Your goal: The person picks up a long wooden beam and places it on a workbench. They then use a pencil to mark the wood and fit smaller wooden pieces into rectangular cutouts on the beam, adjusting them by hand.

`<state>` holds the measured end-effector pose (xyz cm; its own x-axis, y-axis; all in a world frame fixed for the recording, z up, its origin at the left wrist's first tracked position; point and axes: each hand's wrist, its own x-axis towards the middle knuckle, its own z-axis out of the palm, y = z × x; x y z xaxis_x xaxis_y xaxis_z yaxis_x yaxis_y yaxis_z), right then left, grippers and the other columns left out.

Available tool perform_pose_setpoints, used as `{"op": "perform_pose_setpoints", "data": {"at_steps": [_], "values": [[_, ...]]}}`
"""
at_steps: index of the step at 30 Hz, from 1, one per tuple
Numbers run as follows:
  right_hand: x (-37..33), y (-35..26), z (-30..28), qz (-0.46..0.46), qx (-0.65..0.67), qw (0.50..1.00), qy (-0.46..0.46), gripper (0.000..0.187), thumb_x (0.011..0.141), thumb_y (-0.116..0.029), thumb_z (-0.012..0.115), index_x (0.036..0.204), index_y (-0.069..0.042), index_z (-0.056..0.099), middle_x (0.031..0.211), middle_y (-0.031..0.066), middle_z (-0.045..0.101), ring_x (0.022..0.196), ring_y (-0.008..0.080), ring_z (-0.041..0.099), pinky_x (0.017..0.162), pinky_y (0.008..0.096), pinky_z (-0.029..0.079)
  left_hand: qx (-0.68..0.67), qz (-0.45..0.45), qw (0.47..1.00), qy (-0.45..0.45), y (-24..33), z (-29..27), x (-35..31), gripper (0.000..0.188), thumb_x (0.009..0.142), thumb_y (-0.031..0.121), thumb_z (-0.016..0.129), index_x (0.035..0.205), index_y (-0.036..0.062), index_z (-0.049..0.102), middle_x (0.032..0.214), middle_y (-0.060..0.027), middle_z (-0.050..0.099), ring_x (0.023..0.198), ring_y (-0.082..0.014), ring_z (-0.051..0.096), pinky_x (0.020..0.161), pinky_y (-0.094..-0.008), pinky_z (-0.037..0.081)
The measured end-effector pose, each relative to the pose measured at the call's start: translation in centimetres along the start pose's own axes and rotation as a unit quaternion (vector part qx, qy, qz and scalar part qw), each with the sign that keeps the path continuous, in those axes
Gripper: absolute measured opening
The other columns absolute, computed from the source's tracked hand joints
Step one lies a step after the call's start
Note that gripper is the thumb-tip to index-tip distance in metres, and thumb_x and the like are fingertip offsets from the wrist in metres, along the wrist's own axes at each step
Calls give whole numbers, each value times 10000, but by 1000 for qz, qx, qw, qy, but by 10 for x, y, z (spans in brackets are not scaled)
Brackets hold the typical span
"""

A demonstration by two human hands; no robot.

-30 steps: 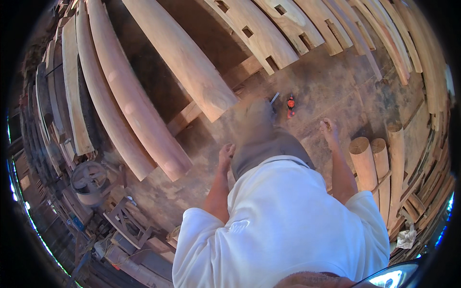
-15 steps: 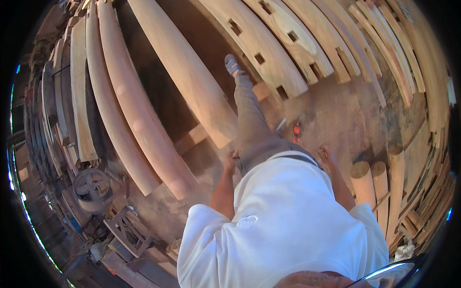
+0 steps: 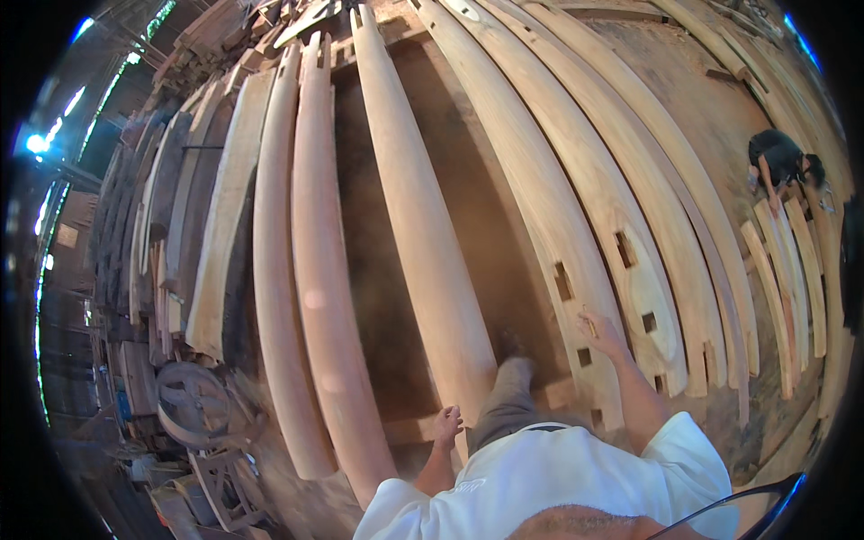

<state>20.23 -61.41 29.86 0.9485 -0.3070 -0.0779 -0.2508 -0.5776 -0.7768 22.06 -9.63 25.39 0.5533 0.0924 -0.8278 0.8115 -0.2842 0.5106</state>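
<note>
My left hand (image 3: 447,423) is loosely closed at my side, next to the near end of a smooth, rounded timber post (image 3: 427,211); nothing shows in its fingers. Reaching forward, my right hand (image 3: 603,333) hovers over or touches a pale timber post (image 3: 531,171) with square mortise holes; which of the two I cannot tell. Its fingers are pinched together, perhaps on a small thin thing too small to name. Beside that post lies another pale post (image 3: 598,193), also with square mortises cut in it.
More long rounded posts (image 3: 281,270) lie side by side at left. A spoked wheel (image 3: 193,405) stands near the lower left, rough boards (image 3: 220,216) behind it. At far right a person in dark clothes (image 3: 776,157) bends over narrow timber pieces (image 3: 783,288). My foot is between the posts.
My view has swung up and along the posts, and I have stepped forward between them. My right hand has moved out over the mortised post. A bending person has come into view.
</note>
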Motion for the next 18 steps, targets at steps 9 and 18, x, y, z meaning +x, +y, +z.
{"op": "perform_pose_setpoints", "data": {"at_steps": [9, 18], "values": [[88, 2, 17, 85, -80, 990, -73, 433, 980, -387, 696, 1215, -25, 724, 1152, 249, 742, 1094, 433, 704, 950, 499, 551, -84, 89, 992, 32, 234, -23, 92, 440, 1036, 352, 676, 1297, 1, 629, 1022, -42, 660, 823, -127, 643, 653, -288, 558], [195, 69, -44, 181, -133, 964, -144, 306, 897, -361, 721, 898, -62, 790, 872, 263, 722, 888, 468, 706, 807, 524, 568, -91, -36, 994, 45, 317, 44, 172, 498, 1035, 372, 669, 1340, -21, 631, 1098, -104, 708, 894, -220, 701, 736, -370, 595]]}}
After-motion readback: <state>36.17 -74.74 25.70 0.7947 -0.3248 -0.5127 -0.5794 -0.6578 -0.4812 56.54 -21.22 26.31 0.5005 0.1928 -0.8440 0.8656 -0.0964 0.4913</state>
